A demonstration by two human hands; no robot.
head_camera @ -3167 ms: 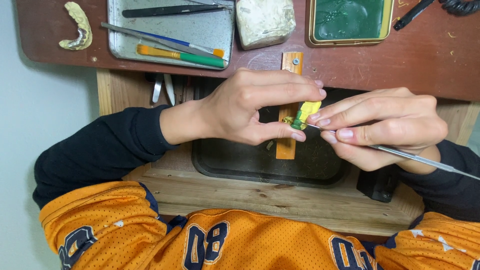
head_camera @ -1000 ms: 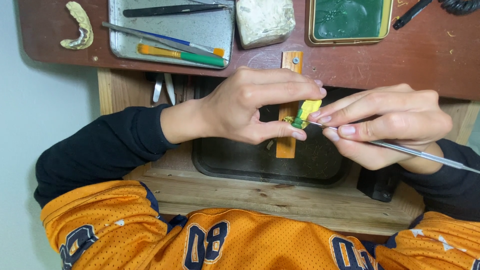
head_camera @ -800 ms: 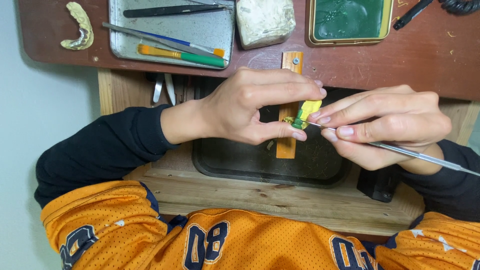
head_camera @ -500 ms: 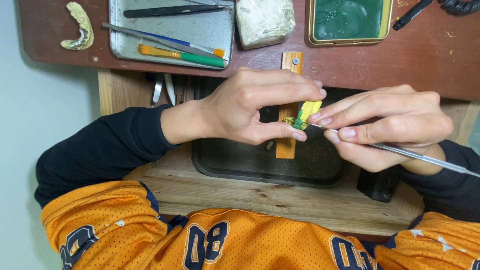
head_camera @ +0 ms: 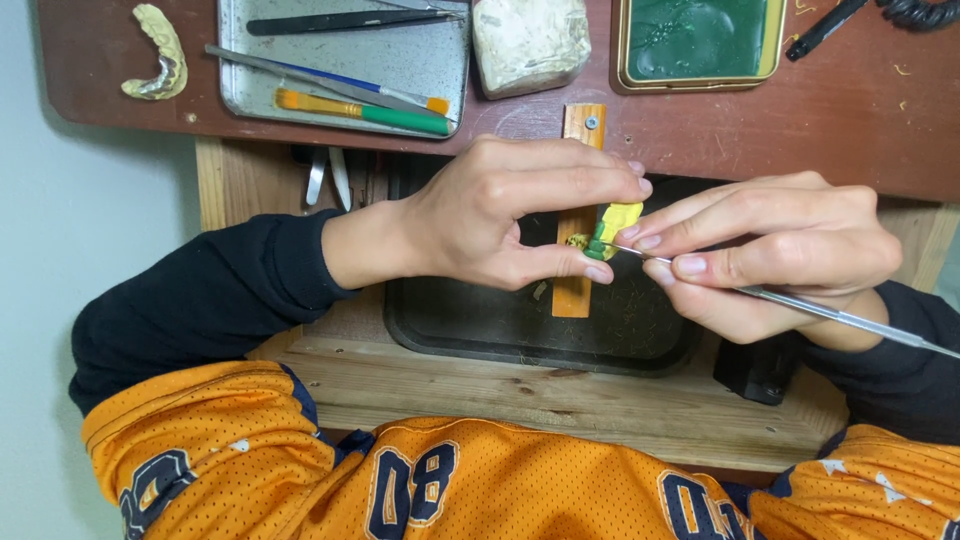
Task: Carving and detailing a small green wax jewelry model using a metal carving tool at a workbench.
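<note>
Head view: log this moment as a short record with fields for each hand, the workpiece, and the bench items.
left hand: pinches a small yellow and green piece between thumb and fingers
right hand: holds a thin metal tool like a pen, tip at the piece
support: piece held over a wooden peg above a dark tray
metal tray: holds black tweezers, an orange-green tool, a blue-handled tool
other items: dental cast, pale block, tin of green wax
</note>
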